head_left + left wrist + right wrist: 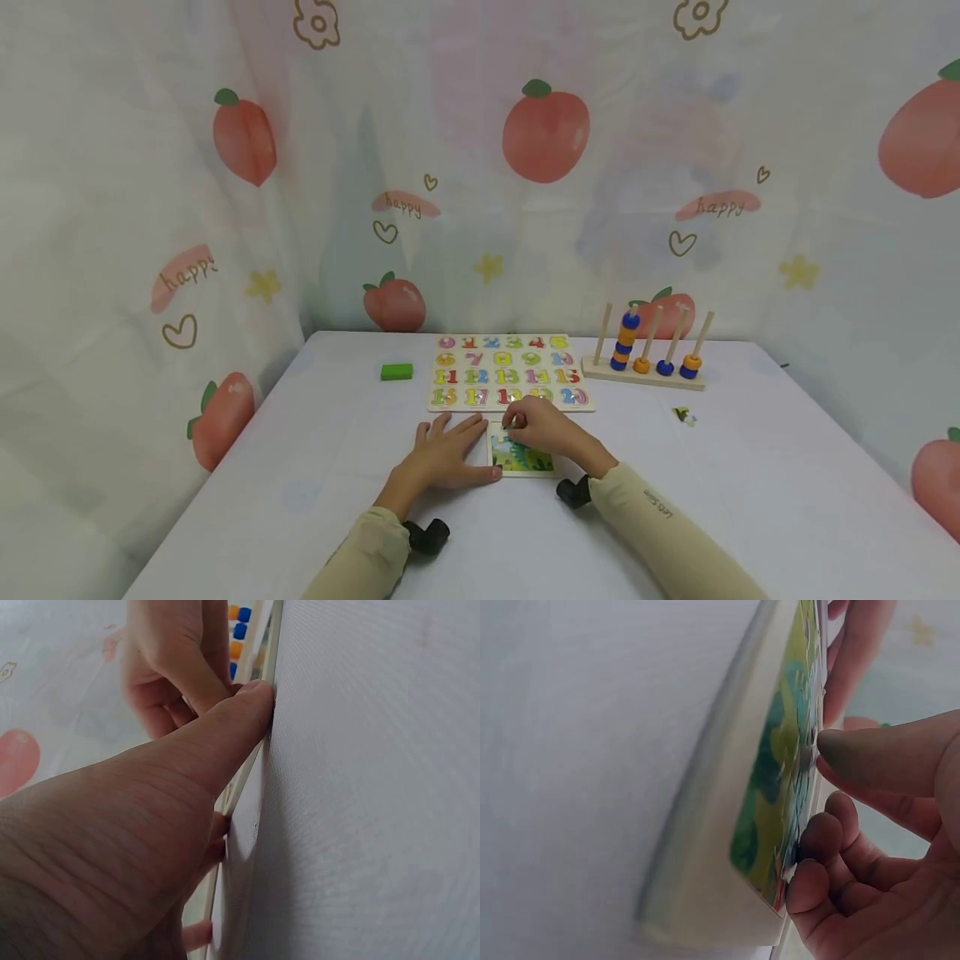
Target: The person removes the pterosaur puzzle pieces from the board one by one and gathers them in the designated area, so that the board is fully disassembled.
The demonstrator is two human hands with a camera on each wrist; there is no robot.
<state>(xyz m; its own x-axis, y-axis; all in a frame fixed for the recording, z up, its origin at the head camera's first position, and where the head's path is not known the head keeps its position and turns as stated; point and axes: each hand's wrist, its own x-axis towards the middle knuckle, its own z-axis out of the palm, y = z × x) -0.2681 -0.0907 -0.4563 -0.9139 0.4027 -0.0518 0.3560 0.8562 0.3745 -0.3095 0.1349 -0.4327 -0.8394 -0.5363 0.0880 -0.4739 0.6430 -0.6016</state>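
Observation:
A small jigsaw puzzle (528,462) in a pale frame lies on the table, its green and blue picture partly hidden by the hands. My left hand (446,457) lies flat at its left side, fingers stretched out and thumb (251,701) resting along the near edge of the frame. Over the upper part of the picture, my right hand (546,432) curls its fingers and pinches a puzzle piece between thumb and index finger, right at the surface; the piece is mostly covered. In the right wrist view, its other fingers (810,885) rest bent against the picture (776,769).
Behind the puzzle lies a number board (498,367). A green block (397,372) sits to its left, and a wooden peg stacker (645,373) with orange and blue beads stands to its right. One loose puzzle piece (684,415) lies on the right of the white table (285,475).

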